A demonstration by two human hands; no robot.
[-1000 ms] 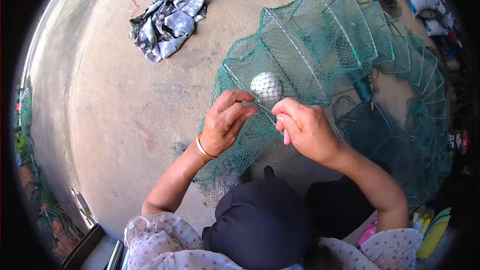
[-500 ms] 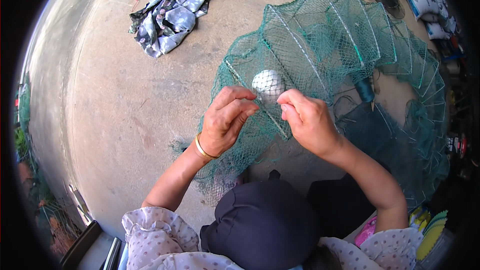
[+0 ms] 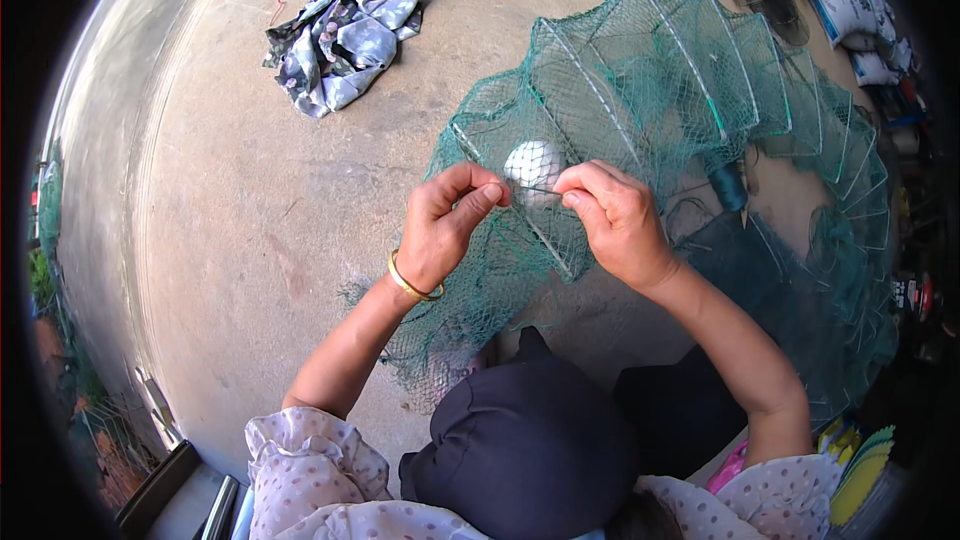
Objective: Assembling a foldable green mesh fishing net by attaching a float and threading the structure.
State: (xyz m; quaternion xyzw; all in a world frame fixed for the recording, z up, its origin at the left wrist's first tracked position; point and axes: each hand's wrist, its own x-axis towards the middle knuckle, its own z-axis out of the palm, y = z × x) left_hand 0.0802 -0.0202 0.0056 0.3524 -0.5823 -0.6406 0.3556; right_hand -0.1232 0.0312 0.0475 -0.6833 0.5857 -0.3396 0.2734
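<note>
Change: both hands had closed in on each other since the earlier frame, fingertips nearly meeting beside the white float.
Left hand (image 3: 440, 230): its grip was pinched on a fold of the green net (image 3: 640, 110), thumb against forefinger; a gold bangle (image 3: 412, 285) sat at the wrist.
Right hand (image 3: 615, 220): its grip was clenched on the mesh just right of the float; whether it held a tool could not be told.
White float (image 3: 535, 165): round, inside the mesh, between the two hands.
Net: folded frame trap spread over the concrete floor (image 3: 250, 220), toward its far right part.
Cloth (image 3: 345, 35): crumpled patterned bundle near the floor's far edge, well apart from the net.
</note>
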